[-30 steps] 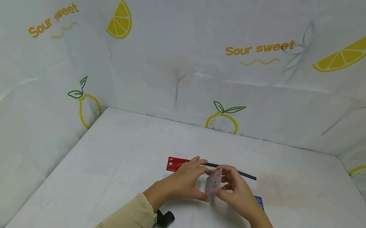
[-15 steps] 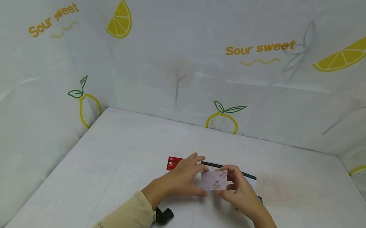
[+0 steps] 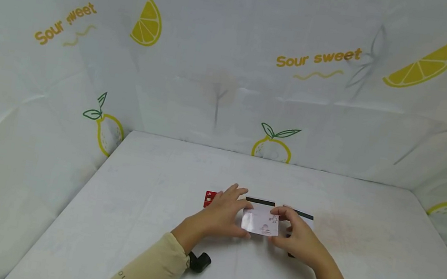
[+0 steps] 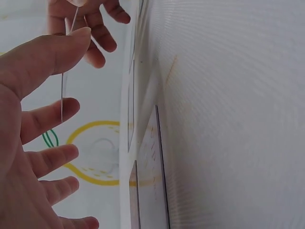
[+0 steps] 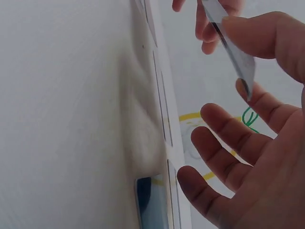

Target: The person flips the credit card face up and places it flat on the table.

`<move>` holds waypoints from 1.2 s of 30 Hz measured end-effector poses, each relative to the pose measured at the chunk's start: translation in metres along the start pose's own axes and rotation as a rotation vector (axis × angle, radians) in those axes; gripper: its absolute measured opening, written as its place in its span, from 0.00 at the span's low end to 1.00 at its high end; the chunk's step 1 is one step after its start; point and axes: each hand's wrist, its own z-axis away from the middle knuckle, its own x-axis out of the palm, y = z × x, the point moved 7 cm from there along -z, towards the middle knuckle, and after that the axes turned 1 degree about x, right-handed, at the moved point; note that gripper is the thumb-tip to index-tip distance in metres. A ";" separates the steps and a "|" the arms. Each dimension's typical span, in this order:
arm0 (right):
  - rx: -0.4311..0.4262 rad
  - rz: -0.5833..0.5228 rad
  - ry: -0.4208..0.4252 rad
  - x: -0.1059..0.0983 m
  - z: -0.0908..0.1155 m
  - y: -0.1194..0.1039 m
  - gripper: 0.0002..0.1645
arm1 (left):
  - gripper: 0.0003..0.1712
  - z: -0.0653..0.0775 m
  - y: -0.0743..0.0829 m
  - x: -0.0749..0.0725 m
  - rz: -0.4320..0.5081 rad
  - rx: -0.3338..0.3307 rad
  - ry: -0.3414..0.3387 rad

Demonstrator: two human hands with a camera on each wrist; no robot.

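Note:
A pale pink card (image 3: 260, 222) with a small flower print is held above the table in the head view, its printed face toward me. My left hand (image 3: 218, 213) grips its left end between thumb and index finger. At the other end my right hand (image 3: 300, 237) pinches it the same way, other fingers spread. The card shows nearly edge-on in the left wrist view and tilted in the right wrist view. Behind it lies a white card (image 3: 260, 201) with a black stripe, partly covered. A red card (image 3: 209, 199) lies mostly hidden behind my left hand.
Another striped card (image 3: 303, 215) lies behind my right hand. A blue, dark-banded card (image 5: 152, 202) lies on the table in the right wrist view, mostly hidden from the head. White sheeting with lemon prints (image 3: 272, 147) rises behind the white table (image 3: 167, 165).
The pink card has turned from nearly edge-on to face me and now spans both hands. My left hand has shifted slightly up, and my right hand has moved a little to the right.

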 end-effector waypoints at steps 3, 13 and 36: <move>0.003 0.035 -0.018 0.001 0.000 0.002 0.35 | 0.36 -0.001 -0.001 0.004 -0.049 -0.012 -0.021; 0.031 0.158 -0.056 0.006 -0.002 0.003 0.35 | 0.39 -0.001 -0.002 0.016 -0.125 -0.037 -0.095; 0.126 0.235 -0.094 0.014 -0.004 0.017 0.34 | 0.36 0.001 -0.005 0.023 -0.136 -0.104 -0.172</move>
